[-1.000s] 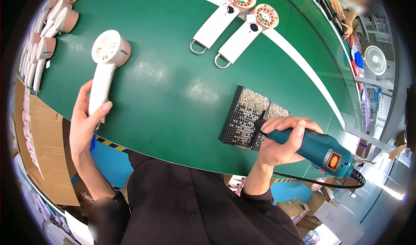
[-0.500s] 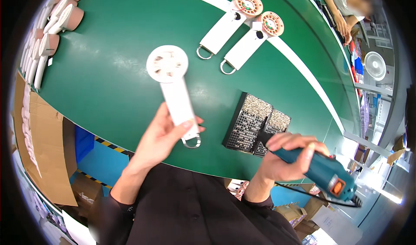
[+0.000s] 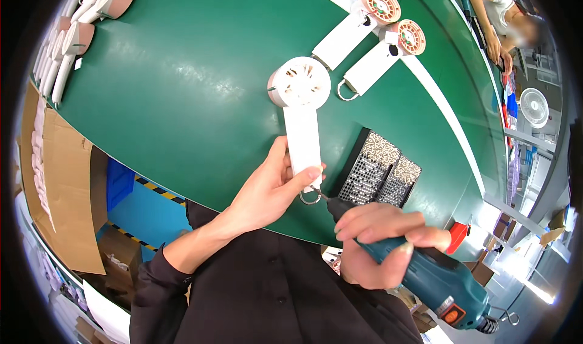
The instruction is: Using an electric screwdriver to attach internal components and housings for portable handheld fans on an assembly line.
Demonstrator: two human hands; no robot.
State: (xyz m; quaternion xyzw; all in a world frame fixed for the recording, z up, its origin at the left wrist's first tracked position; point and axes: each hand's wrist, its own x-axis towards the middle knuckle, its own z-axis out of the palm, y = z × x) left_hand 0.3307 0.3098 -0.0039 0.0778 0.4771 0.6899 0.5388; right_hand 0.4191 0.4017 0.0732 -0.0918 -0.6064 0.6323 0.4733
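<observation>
My left hand (image 3: 264, 192) is closed around the lower handle of a white handheld fan (image 3: 302, 131), its round slotted head pointing away from me. A metal carabiner-like loop (image 3: 310, 198) hangs at the handle's bottom end. In my right hand (image 3: 385, 240) is a teal electric screwdriver (image 3: 446, 289) with a black nose, held at a slant. Its thin bit reaches the handle's bottom end beside the loop; whether it touches a screw I cannot make out. Just beyond the screwdriver's nose lies a black screw tray (image 3: 363, 177) with rows of small screws.
Two opened handheld fans (image 3: 343, 40) lie farther back on the green table (image 3: 200, 119), near a curved white strip. More pink-and-white fans (image 3: 76, 40) line the far left. A red object (image 3: 458, 236) is at the right edge. Another person (image 3: 501, 13) sits at upper right.
My left hand has brought the fan to the right, nearer the tray. The screwdriver has come left and down, so its bit meets the handle's bottom end.
</observation>
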